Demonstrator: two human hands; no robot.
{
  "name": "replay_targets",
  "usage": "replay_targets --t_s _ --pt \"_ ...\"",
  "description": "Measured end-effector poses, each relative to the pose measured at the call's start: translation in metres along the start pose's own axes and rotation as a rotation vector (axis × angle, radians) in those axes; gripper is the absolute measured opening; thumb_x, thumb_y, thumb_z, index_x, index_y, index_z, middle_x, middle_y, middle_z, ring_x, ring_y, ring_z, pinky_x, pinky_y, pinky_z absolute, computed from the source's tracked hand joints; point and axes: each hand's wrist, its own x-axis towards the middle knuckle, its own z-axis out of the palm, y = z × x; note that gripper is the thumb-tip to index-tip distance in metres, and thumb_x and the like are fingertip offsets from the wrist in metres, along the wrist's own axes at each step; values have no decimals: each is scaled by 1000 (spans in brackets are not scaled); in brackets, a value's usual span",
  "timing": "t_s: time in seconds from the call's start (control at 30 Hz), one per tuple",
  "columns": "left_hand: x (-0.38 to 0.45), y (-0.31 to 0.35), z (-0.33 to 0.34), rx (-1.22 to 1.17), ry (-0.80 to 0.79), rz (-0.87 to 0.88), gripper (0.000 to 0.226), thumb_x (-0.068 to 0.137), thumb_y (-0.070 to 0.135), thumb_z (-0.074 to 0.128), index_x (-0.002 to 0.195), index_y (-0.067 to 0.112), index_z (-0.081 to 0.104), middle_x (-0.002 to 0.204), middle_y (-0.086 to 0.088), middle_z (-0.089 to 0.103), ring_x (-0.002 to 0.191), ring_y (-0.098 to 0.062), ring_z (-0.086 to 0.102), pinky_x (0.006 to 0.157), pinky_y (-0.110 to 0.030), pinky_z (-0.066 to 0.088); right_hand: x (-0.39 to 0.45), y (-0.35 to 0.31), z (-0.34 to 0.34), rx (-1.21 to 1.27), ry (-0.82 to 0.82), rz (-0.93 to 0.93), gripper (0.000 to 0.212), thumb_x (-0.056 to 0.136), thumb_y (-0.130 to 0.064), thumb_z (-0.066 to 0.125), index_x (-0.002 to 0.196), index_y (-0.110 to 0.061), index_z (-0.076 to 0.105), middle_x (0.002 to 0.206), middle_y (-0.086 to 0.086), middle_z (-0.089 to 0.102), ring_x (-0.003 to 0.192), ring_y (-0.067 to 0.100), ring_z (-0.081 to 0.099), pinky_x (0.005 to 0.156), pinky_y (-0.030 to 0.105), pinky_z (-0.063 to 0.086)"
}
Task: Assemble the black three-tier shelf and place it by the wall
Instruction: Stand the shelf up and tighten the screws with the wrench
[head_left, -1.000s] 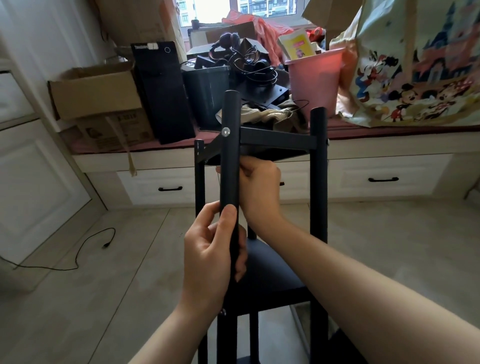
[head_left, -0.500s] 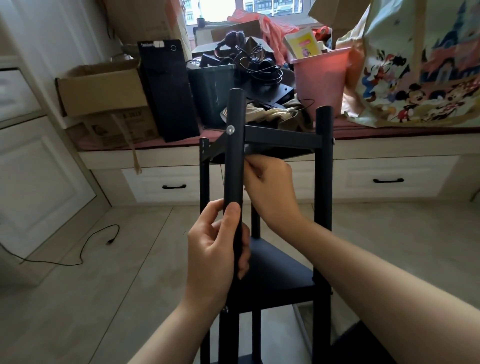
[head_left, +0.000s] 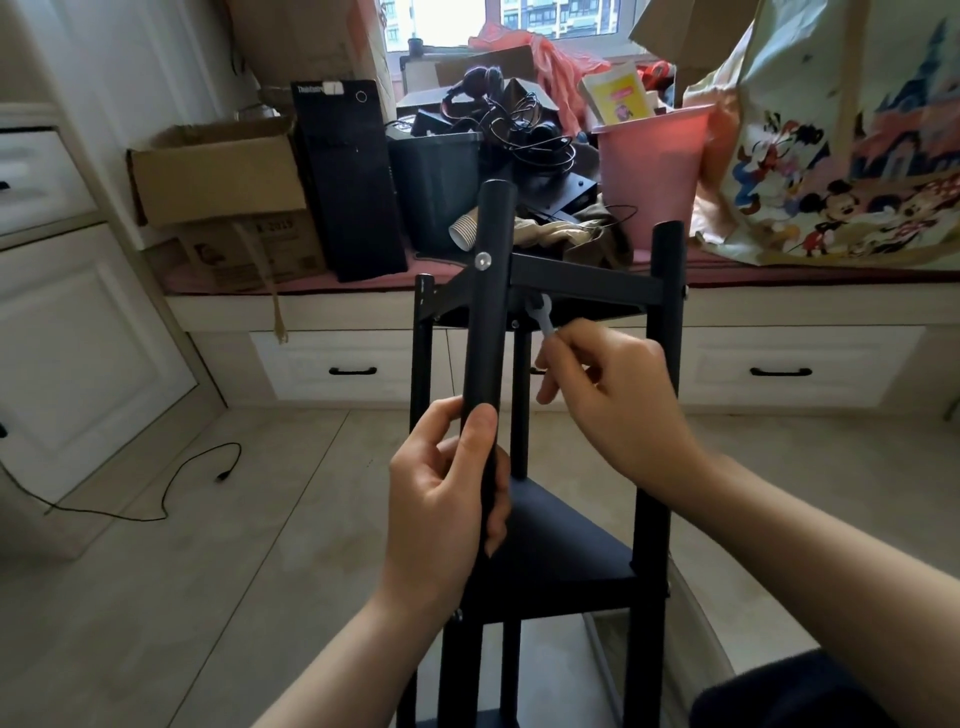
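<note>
Two hands worked: the left hand (head_left: 447, 499) gripped the shelf post (head_left: 485, 322), the right hand (head_left: 613, 395) pinched a small wrench (head_left: 543, 319).

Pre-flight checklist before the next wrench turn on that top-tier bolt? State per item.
1. Left hand grips the front post to steady the shelf: ok.
2. Right hand holds the small wrench: ok.
3. Wrench head seated on the fastener under the top tier: cannot tell, the joint is dark and partly hidden.
4. Outer screw head sits in the front post: ok.
5. Middle tier attached to the posts: ok.
6. Shelf feet flat on the floor: cannot tell, out of view.
</note>
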Motion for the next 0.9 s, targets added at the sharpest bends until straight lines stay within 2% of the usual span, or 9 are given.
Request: replay_targets --t_s 0.07,0.17,0.33,0.43,0.53,0.67,0.8,0.87,0.9 --pt "0 0 0 14 -3 11 29 96 37 51 94 9 56 60 -4 56 37 -18 43 33 -23 35 -5 1 -3 -34 -23 -27 15 99 -16 53 90 -16 64 71 -8 66 70 2 66 68 12 50" --pt "1 -1 1 24 -4 19 29 96 35 50 93 7 55 59 -3 56 36 -17 43 32 -23 35 -9 2 -7 -62 -20 -63 16 98 -18 53 89 -13 66 72 -7 65 70 3 66 66 14 51" --pt "3 -1 1 32 8 31 29 96 36 52 90 8 55 58 -4 55 35 -17 43 32 -23 34 -10 4 -19 -131 45 -121 18 97 -14 58 84 -8 68 67 -3 60 62 10 57 57 28 47" --pt "4 -2 0 18 9 25 29 94 37 54 92 9 56 58 -3 55 35 -16 42 32 -22 34 -10 4 -26 -174 85 -138 15 95 -10 62 83 -7 69 70 -2 61 68 9 54 60 24 43" --pt "6 -3 -2 16 15 26 31 92 40 56 91 9 56 59 -3 55 35 -15 42 32 -22 34 -10 3 -29 -230 125 -136 18 96 -15 59 84 -7 70 73 -3 59 71 11 49 62 19 38" --pt "9 -4 -8 13 43 17 34 91 41 58 96 8 59 59 -3 55 36 -15 42 32 -23 35 -9 6 -31 -289 164 12 16 95 -21 62 88 -10 71 87 0 47 80 14 45 67 10 34" --pt "12 -6 -10 0 84 28 39 90 42 59 97 4 62 58 -3 55 35 -16 42 32 -24 35 -8 13 -31 -201 126 276 18 96 -28 58 88 -18 70 102 3 42 105 25 43 88 28 37" --pt "15 -7 -10 10 89 37 39 92 42 59 90 3 61 59 -6 54 35 -18 42 32 -25 34 -7 14 -28 -83 92 366 21 98 -30 55 84 -22 69 104 1 45 109 26 45 94 35 40" --pt "17 -8 -9 14 90 42 39 93 41 59 87 2 60 59 -8 54 36 -19 42 32 -25 34 -8 13 -27 -11 72 392 22 98 -29 55 82 -23 69 102 -1 49 106 24 49 92 34 42"
